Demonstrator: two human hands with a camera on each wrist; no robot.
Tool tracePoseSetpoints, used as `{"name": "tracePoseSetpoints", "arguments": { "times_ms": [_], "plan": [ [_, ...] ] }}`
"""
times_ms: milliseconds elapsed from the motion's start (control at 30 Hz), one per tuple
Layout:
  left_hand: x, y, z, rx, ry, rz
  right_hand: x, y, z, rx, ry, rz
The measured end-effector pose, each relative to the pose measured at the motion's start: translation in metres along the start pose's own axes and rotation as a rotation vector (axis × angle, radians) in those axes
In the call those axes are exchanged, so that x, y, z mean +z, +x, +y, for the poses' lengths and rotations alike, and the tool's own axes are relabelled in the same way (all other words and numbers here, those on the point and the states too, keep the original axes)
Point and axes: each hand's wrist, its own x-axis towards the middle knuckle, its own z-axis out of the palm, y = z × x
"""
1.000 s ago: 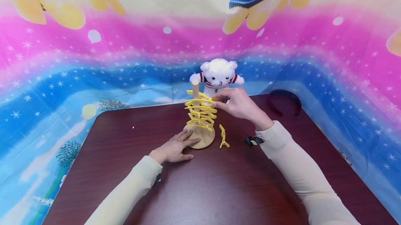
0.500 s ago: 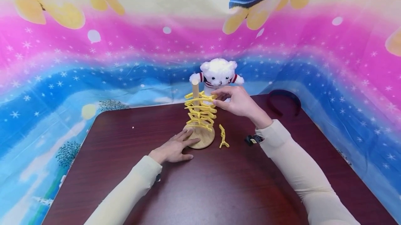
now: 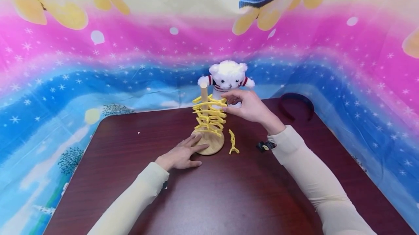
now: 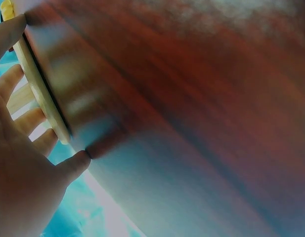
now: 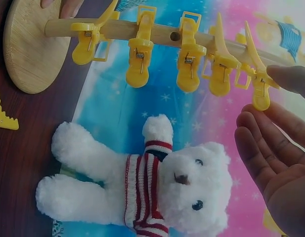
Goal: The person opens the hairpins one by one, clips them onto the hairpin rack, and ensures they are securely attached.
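Note:
A wooden post (image 3: 204,91) stands upright on a round wooden base (image 3: 216,144), with several yellow alligator hair clips clamped along it one above another. My right hand (image 3: 250,109) pinches the topmost hair clip (image 5: 261,98) between thumb and index finger, near the top of the post; its other fingers are loosely bent in the right wrist view. With fingers spread, my left hand (image 3: 180,155) rests on the base, its thumb on the table beside it. A loose yellow hair clip (image 3: 232,142) lies on the table right of the base.
Behind the post sits a white teddy bear (image 3: 229,76) in a striped sweater. A dark red headband (image 3: 299,98) lies at the table's back right corner. The dark wooden table (image 3: 209,198) reaches back to a printed cloth backdrop (image 3: 157,69).
One second ago the topmost clip sat askew; it has since turned on the post, and my right hand shifted slightly with it. My left hand stays on the base.

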Motion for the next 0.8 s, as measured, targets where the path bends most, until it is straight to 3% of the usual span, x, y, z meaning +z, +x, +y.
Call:
{"name": "tracePoseSetpoints", "arguments": {
  "times_ms": [433, 800],
  "plan": [
    [0.003, 0.0, 0.0, 0.0, -0.004, 0.003, -0.004, -0.004, 0.001, 0.013, 0.021, -0.006],
    [0.002, 0.001, -0.001, 0.003, 0.001, 0.009, -0.008, -0.02, 0.02, 0.078, 0.06, -0.019]
  ]
}}
